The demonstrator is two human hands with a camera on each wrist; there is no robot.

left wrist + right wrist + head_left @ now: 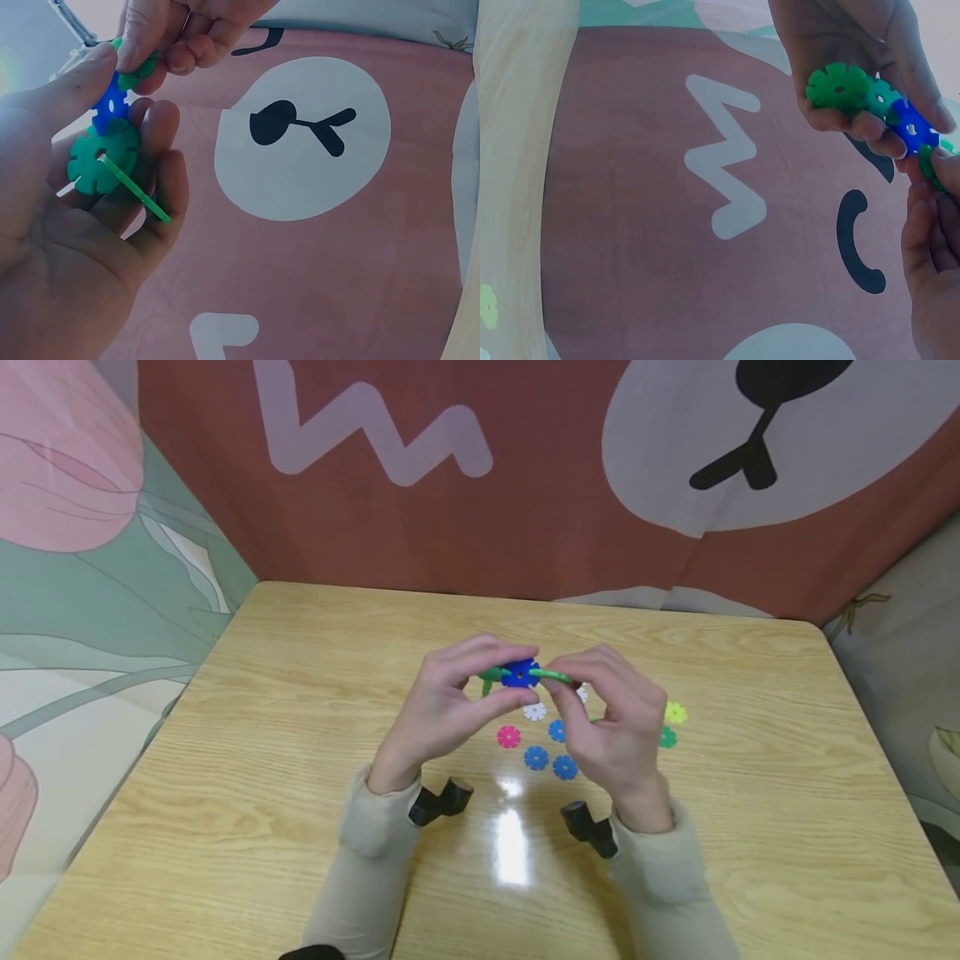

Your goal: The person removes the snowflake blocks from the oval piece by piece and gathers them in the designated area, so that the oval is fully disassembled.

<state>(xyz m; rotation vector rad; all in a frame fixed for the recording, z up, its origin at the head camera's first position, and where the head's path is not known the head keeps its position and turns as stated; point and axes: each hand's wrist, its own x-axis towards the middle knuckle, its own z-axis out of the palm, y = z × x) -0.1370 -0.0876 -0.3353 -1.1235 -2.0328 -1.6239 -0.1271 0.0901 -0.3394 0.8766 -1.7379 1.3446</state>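
Note:
Both hands hold a chain of notched plastic snowflake discs above the table. My left hand (442, 702) pinches a dark blue disc (521, 674) between thumb and fingers. Slotted to that disc's left is a green disc (105, 161), with another green disc (838, 88) joined crosswise to it at the chain's end, by the left palm. At the blue disc's right edge my right hand (618, 706) pinches a further green disc (552, 675) with thumb and fingertips. It meets the blue disc's edge; how deep it sits in the slot cannot be told.
Loose discs lie on the wooden table (262, 735) below and behind the hands: a pink disc (508, 737), a white disc (535, 711), several blue discs (536, 758), a yellow disc (675, 712) and a green disc (667, 737). A patterned curtain (525, 527) hangs behind the table.

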